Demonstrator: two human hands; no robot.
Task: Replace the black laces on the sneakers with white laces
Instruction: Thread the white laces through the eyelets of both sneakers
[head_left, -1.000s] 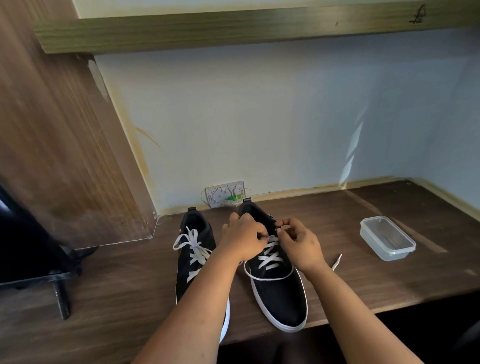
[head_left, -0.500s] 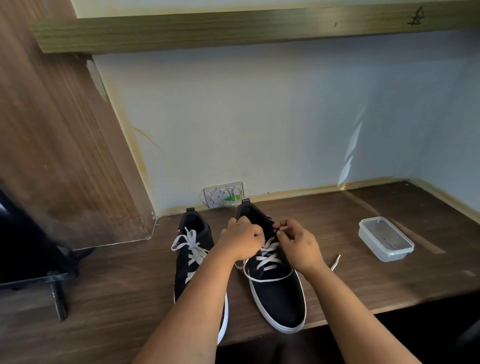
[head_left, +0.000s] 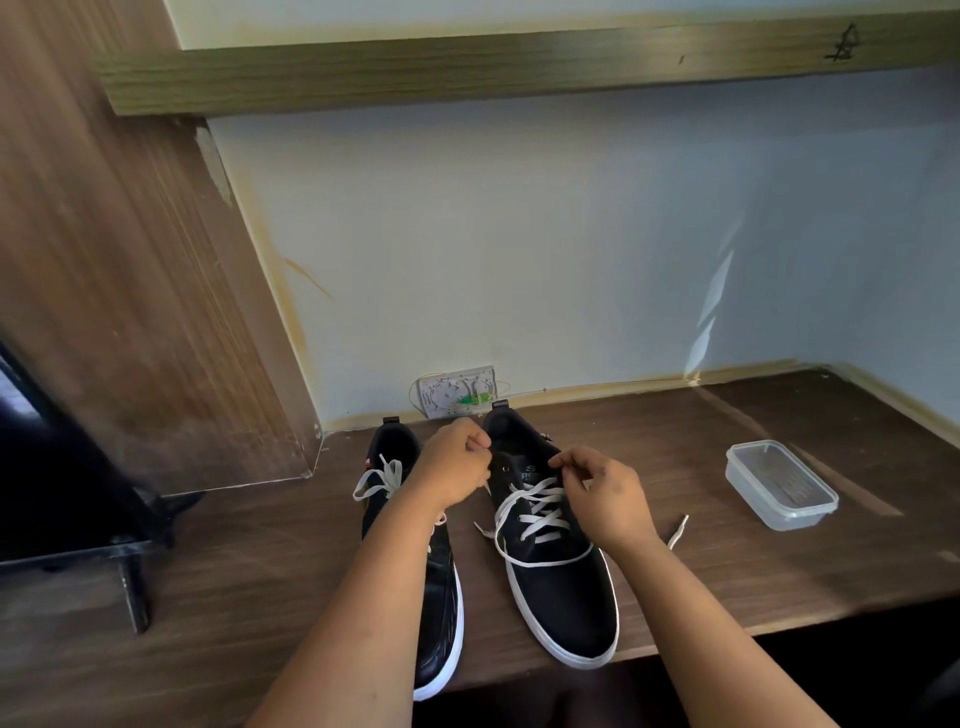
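Two black sneakers with white soles stand side by side on the wooden desk, toes toward me. The left sneaker (head_left: 441, 597) carries a tied white lace (head_left: 382, 480); my left forearm covers part of it. The right sneaker (head_left: 558, 587) has a white lace (head_left: 535, 512) crossed through its eyelets, with one loose end (head_left: 678, 531) trailing on the desk to its right. My left hand (head_left: 457, 465) is closed at the shoe's upper left eyelets, pinching the lace. My right hand (head_left: 605, 493) pinches the lace at the upper right eyelets.
A clear lidded plastic container (head_left: 782, 484) sits on the desk to the right. A white wall socket (head_left: 457, 391) is behind the shoes. A dark monitor on a stand (head_left: 62, 499) occupies the left. The desk's front edge (head_left: 779, 621) runs just under the toes.
My hands have drawn slightly apart at the top of the right sneaker, baring its tongue and upper eyelets. The view has shifted a little.
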